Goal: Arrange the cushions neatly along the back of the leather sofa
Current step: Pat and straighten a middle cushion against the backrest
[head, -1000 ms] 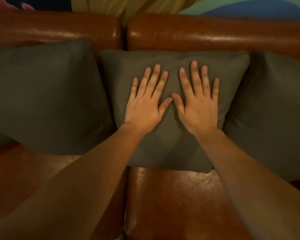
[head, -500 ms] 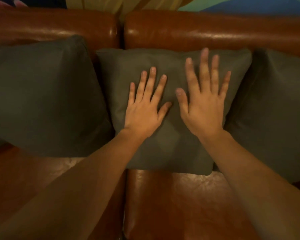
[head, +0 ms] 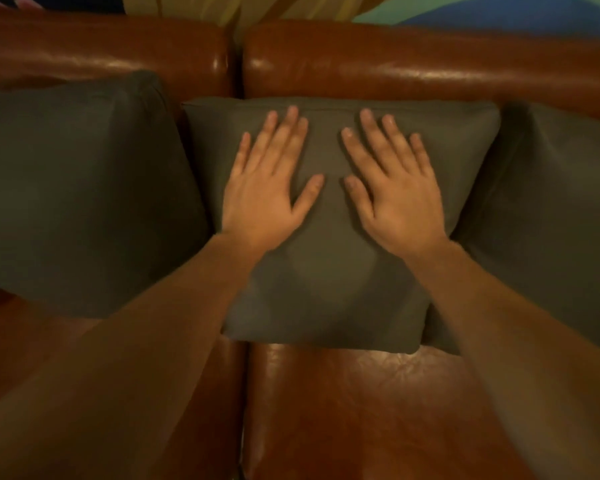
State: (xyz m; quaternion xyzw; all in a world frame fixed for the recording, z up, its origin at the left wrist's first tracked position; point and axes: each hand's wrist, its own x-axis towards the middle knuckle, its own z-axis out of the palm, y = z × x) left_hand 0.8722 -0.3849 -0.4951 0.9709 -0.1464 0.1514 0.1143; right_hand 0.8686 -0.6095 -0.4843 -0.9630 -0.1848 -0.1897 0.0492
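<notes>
My right hand (head: 394,199) is back down beside my left hand (head: 269,192), fingers flat, pressing the middle cushion (head: 329,285) against the sofa back (head: 395,69); nearly settled.

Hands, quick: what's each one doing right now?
Left hand: open, flat on the middle cushion, holding nothing.
Right hand: open, flat on it too.

A: what moved on the middle cushion (head: 329,289)?
B: both hands. left hand (head: 269,188) slid up nearer its top seam, right hand (head: 395,188) came back down flat, thumbs now apart.
</notes>
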